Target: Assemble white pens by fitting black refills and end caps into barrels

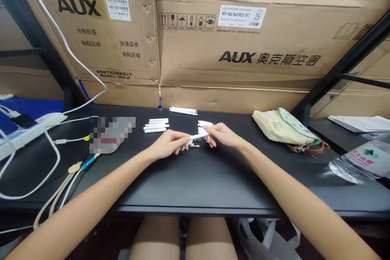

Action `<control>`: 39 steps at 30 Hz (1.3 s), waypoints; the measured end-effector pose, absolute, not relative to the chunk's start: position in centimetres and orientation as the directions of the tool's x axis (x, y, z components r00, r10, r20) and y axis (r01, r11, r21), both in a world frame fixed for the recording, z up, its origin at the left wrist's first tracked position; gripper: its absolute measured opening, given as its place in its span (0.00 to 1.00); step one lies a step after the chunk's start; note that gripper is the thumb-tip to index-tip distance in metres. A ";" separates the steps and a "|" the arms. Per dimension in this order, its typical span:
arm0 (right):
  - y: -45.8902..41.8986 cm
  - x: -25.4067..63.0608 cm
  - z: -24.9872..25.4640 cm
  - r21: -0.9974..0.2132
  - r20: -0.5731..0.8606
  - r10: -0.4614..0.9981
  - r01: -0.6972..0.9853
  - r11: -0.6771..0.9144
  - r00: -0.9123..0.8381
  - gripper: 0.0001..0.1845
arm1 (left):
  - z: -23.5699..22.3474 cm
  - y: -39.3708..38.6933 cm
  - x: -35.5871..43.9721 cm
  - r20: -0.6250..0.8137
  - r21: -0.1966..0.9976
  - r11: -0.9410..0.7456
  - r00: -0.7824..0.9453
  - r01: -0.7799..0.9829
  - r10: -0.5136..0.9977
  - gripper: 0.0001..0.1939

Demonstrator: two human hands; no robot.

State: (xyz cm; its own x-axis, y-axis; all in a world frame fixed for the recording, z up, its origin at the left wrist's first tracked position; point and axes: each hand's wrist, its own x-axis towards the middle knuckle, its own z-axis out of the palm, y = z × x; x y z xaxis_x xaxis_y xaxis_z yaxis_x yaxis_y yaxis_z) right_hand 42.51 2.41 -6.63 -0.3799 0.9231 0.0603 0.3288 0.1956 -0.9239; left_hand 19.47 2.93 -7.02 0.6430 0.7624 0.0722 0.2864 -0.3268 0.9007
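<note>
Both my hands meet over the middle of the black table (201,178). My right hand (222,135) pinches a white pen barrel (198,135) at its right end. My left hand (169,144) has its fingers closed at the barrel's left end, over several small pen parts (193,144) lying on the table. A row of white pen barrels (156,126) lies just beyond my left hand. More white pieces (204,124) are stacked behind my right hand, and a few long white barrels (183,110) lie at the table's far edge.
Large AUX cardboard boxes (243,40) stand along the back. A beige pouch (284,128) lies at the right, with a plastic water bottle (359,162) further right. A white power strip (30,128), cables (45,170) and a blurred object (111,134) occupy the left.
</note>
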 end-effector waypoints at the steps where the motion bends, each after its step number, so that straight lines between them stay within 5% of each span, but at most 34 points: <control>1: 2.4 42.5 -6.6 -0.928 0.069 0.922 0.314 0.199 -0.381 0.26 | -7.0 2.9 19.5 0.077 0.900 -0.331 0.641 0.285 0.763 0.18; 4: 2.3 42.6 -6.4 -0.935 0.113 0.908 0.267 0.235 -0.403 0.17 | -7.0 3.0 19.4 0.099 0.897 -0.345 0.637 0.275 0.765 0.17; 9: 2.3 42.6 -6.5 -0.905 0.089 0.908 0.348 0.245 -0.408 0.25 | -6.9 3.0 19.4 0.098 0.891 -0.355 0.647 0.281 0.757 0.18; 17: 1.7 41.9 -6.4 -0.963 0.111 0.920 0.187 0.193 -0.377 0.14 | -6.2 2.6 19.3 0.162 0.856 -0.425 0.629 0.294 0.760 0.15; 20: 1.6 41.3 -6.6 -0.975 0.121 0.946 0.142 0.169 -0.300 0.14 | -5.8 3.0 19.1 0.223 0.870 -0.411 0.527 0.272 0.820 0.12; 24: 1.2 40.4 -7.1 -0.947 0.301 0.948 0.086 0.310 -0.105 0.16 | -5.6 4.1 18.6 0.145 0.988 -0.151 0.233 0.009 0.962 0.16; 32: -0.1 38.1 -8.6 -0.522 0.785 0.617 0.476 0.707 -0.055 0.08 | -6.3 4.2 19.6 0.010 0.916 0.003 0.031 -0.402 0.999 0.21; 39: -0.5 37.7 -8.9 -0.551 0.744 0.669 0.567 0.612 0.002 0.11 | -6.5 4.4 19.7 -0.011 0.915 0.013 0.006 -0.402 1.000 0.12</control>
